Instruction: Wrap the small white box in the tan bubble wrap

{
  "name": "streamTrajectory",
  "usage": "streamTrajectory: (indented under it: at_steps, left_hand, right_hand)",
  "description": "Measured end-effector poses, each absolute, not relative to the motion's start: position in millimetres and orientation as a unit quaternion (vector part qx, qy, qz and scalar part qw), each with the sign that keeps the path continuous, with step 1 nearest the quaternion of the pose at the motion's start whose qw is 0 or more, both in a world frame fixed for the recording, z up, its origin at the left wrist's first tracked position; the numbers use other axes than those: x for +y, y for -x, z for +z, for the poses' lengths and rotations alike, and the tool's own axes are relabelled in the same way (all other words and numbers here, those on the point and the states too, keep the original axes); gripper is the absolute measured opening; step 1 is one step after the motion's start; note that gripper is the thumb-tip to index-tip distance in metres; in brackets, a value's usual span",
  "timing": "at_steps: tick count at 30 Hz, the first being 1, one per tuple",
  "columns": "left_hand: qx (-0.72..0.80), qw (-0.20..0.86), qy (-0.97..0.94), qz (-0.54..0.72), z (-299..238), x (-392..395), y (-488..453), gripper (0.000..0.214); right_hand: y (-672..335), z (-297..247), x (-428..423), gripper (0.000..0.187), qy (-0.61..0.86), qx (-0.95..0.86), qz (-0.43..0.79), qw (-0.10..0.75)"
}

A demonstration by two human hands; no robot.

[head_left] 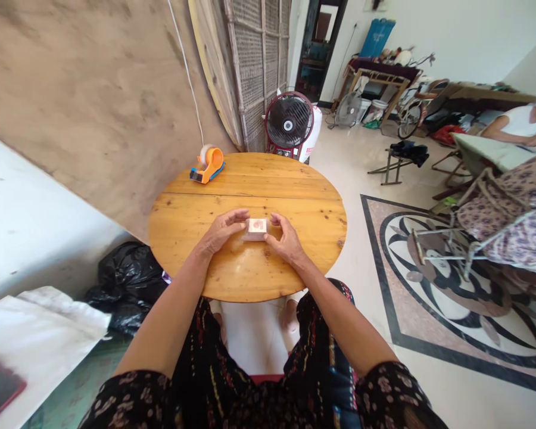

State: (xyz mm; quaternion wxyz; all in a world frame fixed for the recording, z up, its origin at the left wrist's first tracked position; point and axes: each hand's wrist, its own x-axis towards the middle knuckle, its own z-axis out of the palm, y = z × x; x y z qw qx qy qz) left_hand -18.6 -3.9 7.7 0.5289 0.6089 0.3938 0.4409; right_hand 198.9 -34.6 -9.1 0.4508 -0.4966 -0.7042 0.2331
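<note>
A small pale block with a reddish print on top (258, 226) lies flat on the round wooden table (268, 280); it looks like a little box or a stack of cards, I cannot tell which. On its left side is my left hand (226, 229), open, the fingers stretched out and the tips close against the block. From the other side my right hand (286, 237) curves round it, with the thumb at the near right corner and the fingers apart behind. Neither hand is lifting the block.
An orange tape dispenser (209, 164) stands at the table's back left. Beyond the far edge is a fan (289, 122). Black plastic bags (129, 286) sit on the left. Over at the right, another person (518, 125) sits at a table.
</note>
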Motion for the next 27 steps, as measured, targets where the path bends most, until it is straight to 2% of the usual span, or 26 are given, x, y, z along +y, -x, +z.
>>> streamTrajectory:
  at_steps: [8, 18, 27]
  left_hand:
    - [0.365, 0.541, -0.661, 0.371, 1, -1, 19, 0.063]
    - [0.383, 0.521, -0.675, 0.355, 2, -1, 18, 0.064]
    - [0.382, 0.539, -0.661, 0.355, 0, 0, 22, 0.067]
  right_hand:
    - [-198, -7, -36, 0.067, 0.501, -0.723, 0.232, 0.417]
    - [-197, -7, -32, 0.063, 0.511, -0.741, 0.222, 0.376]
    - [-197, -4, -41, 0.064, 0.502, -0.722, 0.200, 0.431]
